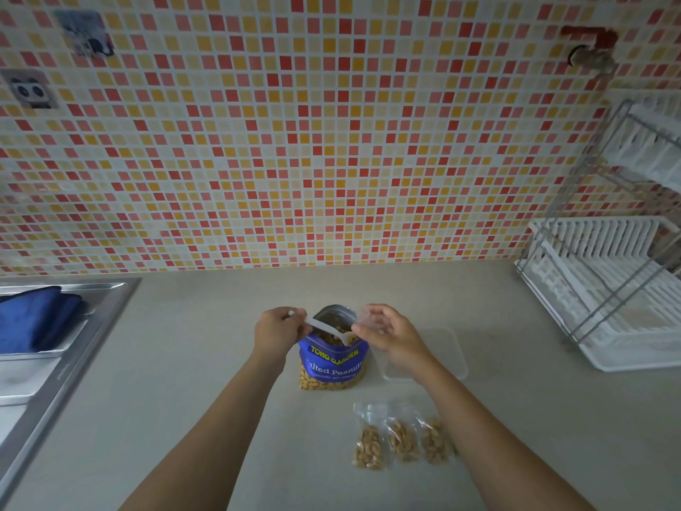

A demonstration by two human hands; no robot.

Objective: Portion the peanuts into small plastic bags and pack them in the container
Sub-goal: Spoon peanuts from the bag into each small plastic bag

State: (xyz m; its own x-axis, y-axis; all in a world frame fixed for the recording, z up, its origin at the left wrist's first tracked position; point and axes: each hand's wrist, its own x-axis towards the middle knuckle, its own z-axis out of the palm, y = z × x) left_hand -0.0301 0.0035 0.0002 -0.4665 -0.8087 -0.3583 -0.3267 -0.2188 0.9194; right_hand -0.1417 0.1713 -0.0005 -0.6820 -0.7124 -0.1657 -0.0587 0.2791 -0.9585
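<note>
peanut bag (333, 359): blue w/ yellow lettering, standing upright on table (184, 400), centre, top open, nuts visible inside & thru clear window at bottom
left hand (278, 330): at bag's left top edge, fingers (294, 314) closed round handle of white plastic spoon (328, 330); spoon slants down to the right, bowl end inside bag mouth over the nuts
right hand (387, 331): at bag's right top edge, fingers (359, 328) pinched on a small clear plastic bag (363, 317), held upright just beside bag opening; hard to see, can't tell if anything's in it
spoon tip vs small bag: close together, can't tell if touching
filled bags (401, 442): 3 small clear bags w/ peanuts, lying flat in a row on table, nearer the person, front-right of peanut bag, between the forearms & partly next to right forearm; neighbours just beside each other
container (442, 359): clear plastic, rectangular, on table right of peanut bag, partly behind right hand & wrist; looks to hold no bags
sink (55, 363): steel, left edge of table; blue cloth (33, 319) lying at its far end
dish rack (608, 289): white tray w/ wire frame, far right on table, against wall
wall (331, 142): mosaic tiles, red/orange/cream; 2 stickers top left, blurred
</note>
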